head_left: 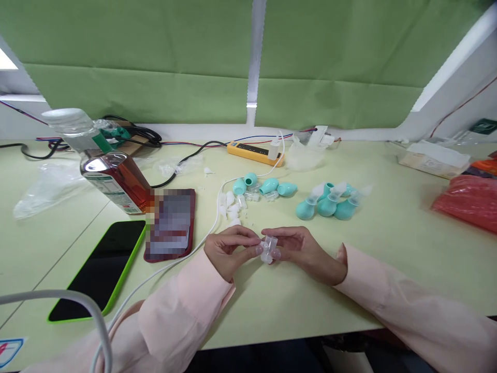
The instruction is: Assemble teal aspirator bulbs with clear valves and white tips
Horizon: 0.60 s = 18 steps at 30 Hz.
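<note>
Between my two hands, above the table's front part, is a small clear plastic piece (268,248). My left hand (233,251) pinches its left side between thumb and fingers. The fingers of my right hand (303,253) grip it from the right. Just beyond lie white nozzle-like parts (233,208) and clear connectors (252,196). Loose teal bulbs (268,186) rest behind these. Farther right stand several teal bulbs (327,205) with clear tips fitted on them.
At the left are a green-edged phone (101,269), a red-cased phone (190,223) and a bottle of amber liquid (120,178). A white cable (213,226) crosses the table from an orange power strip (248,153). A red bag (468,202) lies far right.
</note>
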{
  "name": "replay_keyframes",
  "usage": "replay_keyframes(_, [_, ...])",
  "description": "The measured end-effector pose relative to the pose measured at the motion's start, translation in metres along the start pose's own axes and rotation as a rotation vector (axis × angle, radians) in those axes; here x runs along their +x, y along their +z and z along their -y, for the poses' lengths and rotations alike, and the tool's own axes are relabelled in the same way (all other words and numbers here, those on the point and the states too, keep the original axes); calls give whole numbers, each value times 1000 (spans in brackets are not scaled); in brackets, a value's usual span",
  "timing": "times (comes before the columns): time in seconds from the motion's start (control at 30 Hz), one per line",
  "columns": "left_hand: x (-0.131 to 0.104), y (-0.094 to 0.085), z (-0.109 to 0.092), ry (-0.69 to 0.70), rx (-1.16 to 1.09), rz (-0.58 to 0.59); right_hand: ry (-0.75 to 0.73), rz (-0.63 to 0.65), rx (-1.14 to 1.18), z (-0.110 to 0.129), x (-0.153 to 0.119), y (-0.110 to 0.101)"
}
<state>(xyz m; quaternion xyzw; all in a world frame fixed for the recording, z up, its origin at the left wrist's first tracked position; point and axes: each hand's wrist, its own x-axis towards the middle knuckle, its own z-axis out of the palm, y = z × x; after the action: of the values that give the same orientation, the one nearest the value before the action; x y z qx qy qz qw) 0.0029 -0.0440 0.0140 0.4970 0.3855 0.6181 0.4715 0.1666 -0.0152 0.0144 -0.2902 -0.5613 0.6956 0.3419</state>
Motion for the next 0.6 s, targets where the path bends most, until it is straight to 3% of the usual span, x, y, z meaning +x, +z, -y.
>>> replay_keyframes(0.33, [-3,-4,-6,428,467,190,83,-67,97,0,0,0])
replay_keyframes(0.6, [-9,-5,-4,269,453,264,88,-108,149,1,2,-1])
